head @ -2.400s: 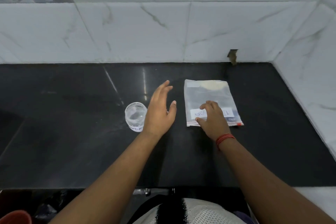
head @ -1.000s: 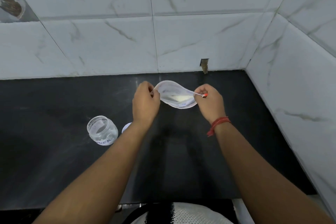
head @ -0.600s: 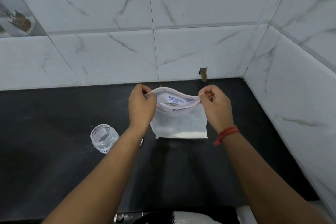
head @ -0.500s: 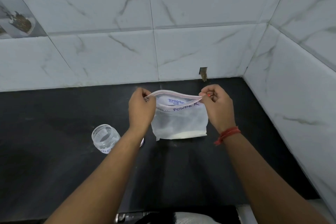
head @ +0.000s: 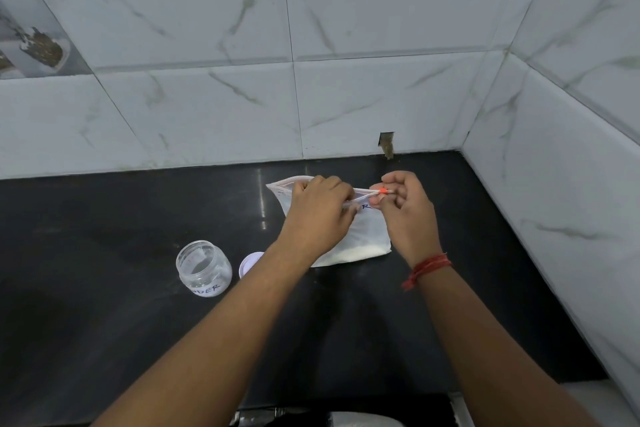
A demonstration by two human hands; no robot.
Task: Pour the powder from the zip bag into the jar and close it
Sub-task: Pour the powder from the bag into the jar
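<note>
A clear zip bag (head: 367, 236) hangs upright above the black counter (head: 104, 253), with white powder settled along its bottom edge. My left hand (head: 318, 211) pinches the bag's top strip near its middle. My right hand (head: 405, 208) grips the right end of the strip at the orange slider. A small clear jar (head: 203, 269) stands open on the counter to the left, a handwritten label on its side. Its white lid (head: 250, 263) lies just right of the jar, partly hidden by my left forearm.
White marble-look tiled walls close the counter at the back and on the right. A small dark notch (head: 387, 144) sits in the back wall above the bag. The counter's front edge runs along the bottom of the view.
My left hand has slid right along the bag's top strip toward my right hand, and the mouth has narrowed. The jar and lid have not moved.
</note>
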